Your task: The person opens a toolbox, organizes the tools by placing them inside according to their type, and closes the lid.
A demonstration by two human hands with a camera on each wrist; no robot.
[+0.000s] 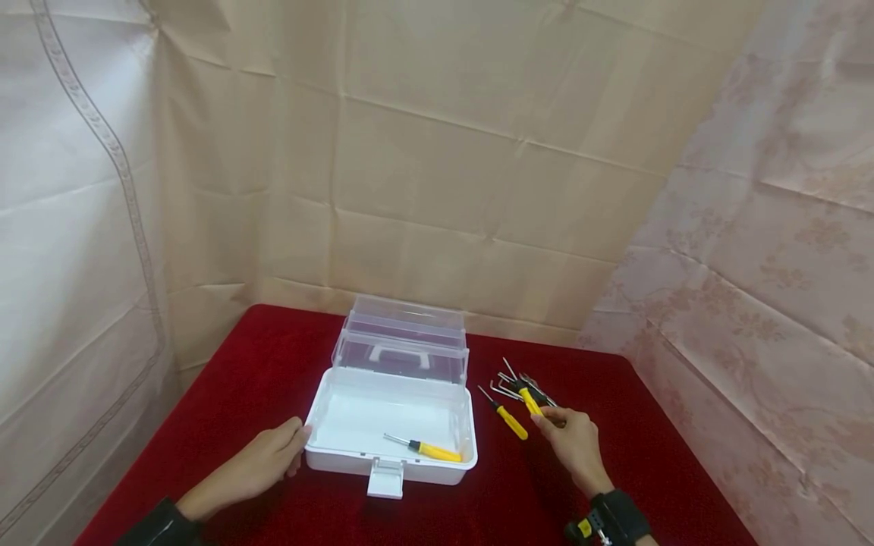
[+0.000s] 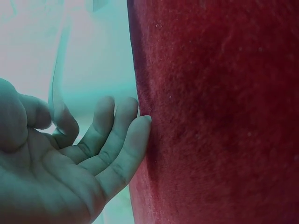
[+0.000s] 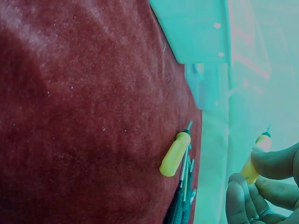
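A white plastic toolbox point(image 1: 341, 462) stands on the table with its clear lid point(image 1: 410, 356) swung up at the back. My left hand point(image 1: 275, 449) grips the box's left rim near the front corner, thumb and index finger pinching it in the left wrist view. Inside the box, at front right, lies a yellow-handled screwdriver point(image 1: 439, 453). My right hand point(image 1: 572, 441) pinches the handle of another yellow screwdriver point(image 1: 529, 402), its shaft pointing up and away. A third yellow screwdriver point(image 1: 510, 422) lies on the cloth between box and right hand.
A red cloth point(image 1: 259, 364) covers the table. Behind the held screwdriver lie several thin bent metal rods point(image 1: 504, 390) and dark-handled tools point(image 1: 538, 389). The box's white front latch point(image 1: 386, 481) hangs down. Beige curtains point(image 1: 437, 189) hang behind the table.
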